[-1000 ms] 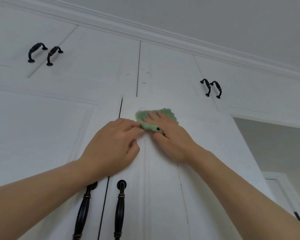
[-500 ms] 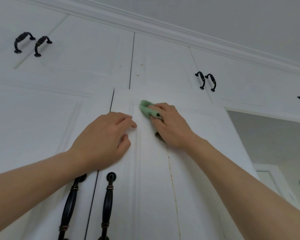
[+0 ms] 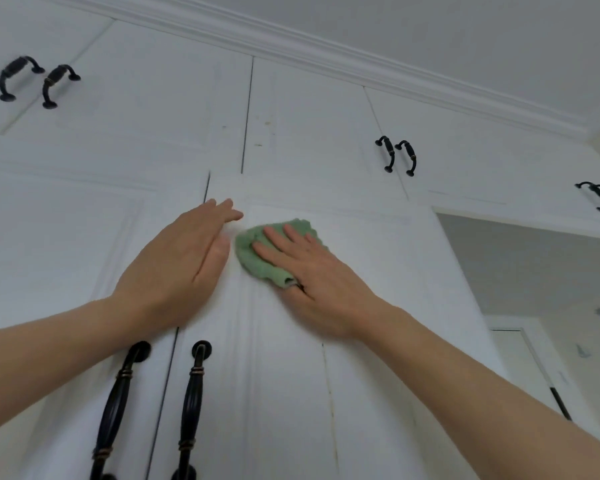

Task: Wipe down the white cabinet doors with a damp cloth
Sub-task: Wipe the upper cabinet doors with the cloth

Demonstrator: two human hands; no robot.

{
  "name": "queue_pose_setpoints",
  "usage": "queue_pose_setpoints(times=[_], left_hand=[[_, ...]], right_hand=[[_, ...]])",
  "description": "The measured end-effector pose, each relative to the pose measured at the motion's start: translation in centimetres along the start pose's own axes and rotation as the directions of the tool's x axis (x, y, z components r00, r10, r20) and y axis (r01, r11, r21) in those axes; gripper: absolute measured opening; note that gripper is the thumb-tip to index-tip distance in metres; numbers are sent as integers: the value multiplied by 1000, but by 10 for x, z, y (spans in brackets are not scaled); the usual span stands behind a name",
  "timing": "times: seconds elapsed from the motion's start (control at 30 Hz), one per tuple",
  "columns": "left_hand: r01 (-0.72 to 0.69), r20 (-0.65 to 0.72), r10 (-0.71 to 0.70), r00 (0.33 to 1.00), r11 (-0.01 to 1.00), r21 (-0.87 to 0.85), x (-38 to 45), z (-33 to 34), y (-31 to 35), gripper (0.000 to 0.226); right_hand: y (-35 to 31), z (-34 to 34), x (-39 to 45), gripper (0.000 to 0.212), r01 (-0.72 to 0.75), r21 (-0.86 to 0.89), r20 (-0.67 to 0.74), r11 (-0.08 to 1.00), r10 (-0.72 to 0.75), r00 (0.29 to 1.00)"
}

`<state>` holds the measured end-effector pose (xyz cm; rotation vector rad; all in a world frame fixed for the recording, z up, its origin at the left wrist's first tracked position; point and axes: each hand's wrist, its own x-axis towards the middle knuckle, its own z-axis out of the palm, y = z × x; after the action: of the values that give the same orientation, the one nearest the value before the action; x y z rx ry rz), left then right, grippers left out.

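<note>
A green cloth [image 3: 257, 258] lies flat against the upper part of a tall white cabinet door [image 3: 378, 271]. My right hand [image 3: 312, 275] presses it to the door with straight, spread fingers. My left hand [image 3: 184, 261] rests flat beside it, fingers straight, across the seam between this door and the tall door to the left [image 3: 66, 254]. The two hands are close together, with the cloth's left edge just right of my left thumb.
Two long black handles [image 3: 115, 414] [image 3: 191, 400] hang below my hands on either side of the seam. Smaller upper doors [image 3: 309, 126] carry paired black handles [image 3: 397, 155] [image 3: 35, 79]. Crown moulding [image 3: 361, 67] runs under the ceiling. An opening [image 3: 534, 271] lies to the right.
My right hand spread the bunched cloth out flat and slid down and right on the door. My left hand straightened its curled fingers and lies flat against the doors.
</note>
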<state>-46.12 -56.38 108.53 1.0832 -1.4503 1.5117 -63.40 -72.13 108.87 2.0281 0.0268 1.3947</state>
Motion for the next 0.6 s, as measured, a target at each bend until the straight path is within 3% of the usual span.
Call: queue_pose_setpoints(times=[0.07, 0.13, 0.17, 0.2, 0.27, 0.3, 0.37, 0.43, 0.53, 0.57, 0.6], left_hand=[[-177, 188, 150, 971, 975, 136, 1, 3, -1, 63], [-280, 313, 208, 927, 937, 209, 2, 6, -3, 60], [-299, 332, 213, 919, 924, 236, 3, 7, -4, 59], [-315, 326, 222, 919, 911, 268, 4, 6, -5, 57], [-319, 282, 234, 930, 895, 311, 8, 6, -2, 54], [-305, 263, 226, 938, 898, 317, 11, 6, 0, 52], [-276, 233, 208, 950, 907, 317, 18, 10, 10, 51], [-255, 194, 197, 961, 904, 345, 24, 17, 21, 49], [-271, 183, 217, 959, 893, 360, 28, 26, 35, 44], [-261, 190, 205, 960, 902, 343, 29, 29, 39, 42], [-241, 196, 183, 963, 914, 328, 31, 32, 43, 42]], right_hand=[[39, -9, -10, 57, -307, -57, -71, 950, 303, 950], [56, -15, -15, 58, -532, -32, -177, 846, 519, 836], [53, -15, -16, 58, -537, -21, -204, 843, 522, 828], [45, -12, -19, 58, -476, -11, -192, 879, 465, 864], [20, -6, -32, 59, -206, 22, -88, 978, 207, 974], [8, -5, -42, 58, -91, 34, -17, 995, 91, 996], [23, -9, -60, 59, -18, -3, 48, 1000, 19, 999], [66, -16, -68, 61, -204, -50, -19, 978, 203, 979], [118, -34, -74, 66, -588, -68, -173, 806, 571, 802], [118, -34, -75, 67, -601, -86, -187, 795, 580, 793], [110, -31, -78, 65, -547, -67, -175, 834, 530, 830]])
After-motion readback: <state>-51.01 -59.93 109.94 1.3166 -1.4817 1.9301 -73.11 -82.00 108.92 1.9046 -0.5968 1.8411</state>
